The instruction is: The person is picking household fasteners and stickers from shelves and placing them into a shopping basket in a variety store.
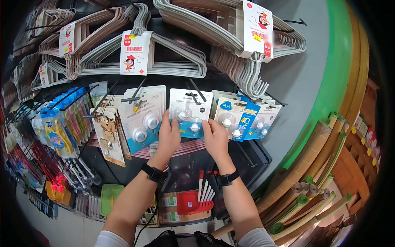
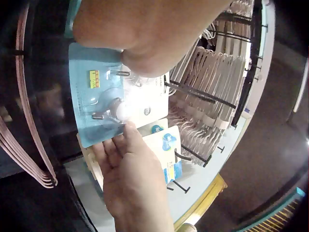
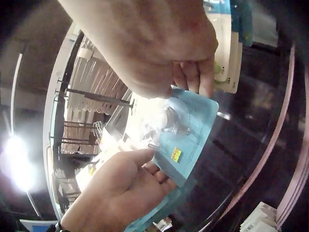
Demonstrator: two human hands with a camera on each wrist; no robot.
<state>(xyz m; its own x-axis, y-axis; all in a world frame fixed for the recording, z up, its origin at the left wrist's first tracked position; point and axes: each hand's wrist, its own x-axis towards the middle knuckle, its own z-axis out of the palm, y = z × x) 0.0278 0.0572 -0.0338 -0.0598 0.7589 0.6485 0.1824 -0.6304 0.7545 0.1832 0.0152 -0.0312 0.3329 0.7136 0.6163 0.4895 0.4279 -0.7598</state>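
A blue-and-white blister pack (image 1: pixel 186 128) with two round white hooks hangs on a black display prong. My left hand (image 1: pixel 169 138) pinches its left edge and my right hand (image 1: pixel 217 139) its right edge. In the left wrist view, the pack (image 2: pixel 87 116) shows a yellow sticker, with the left hand (image 2: pixel 149 29) above and the right hand (image 2: pixel 133 179) below, its fingers partly behind the card. From the right wrist, the pack (image 3: pixel 200 118) lies between the right hand (image 3: pixel 149 43) and the left hand (image 3: pixel 120 181); both curl fingers behind it.
Similar packs (image 1: pixel 133 123) hang on the left, and others (image 1: pixel 228 109) on the right. Hanger bundles (image 1: pixel 177 57) hang above. Lower down are a red dustpan (image 1: pixel 190 202) and a green board (image 1: pixel 110 197). Rolled mats (image 1: pixel 302 199) stand at the right.
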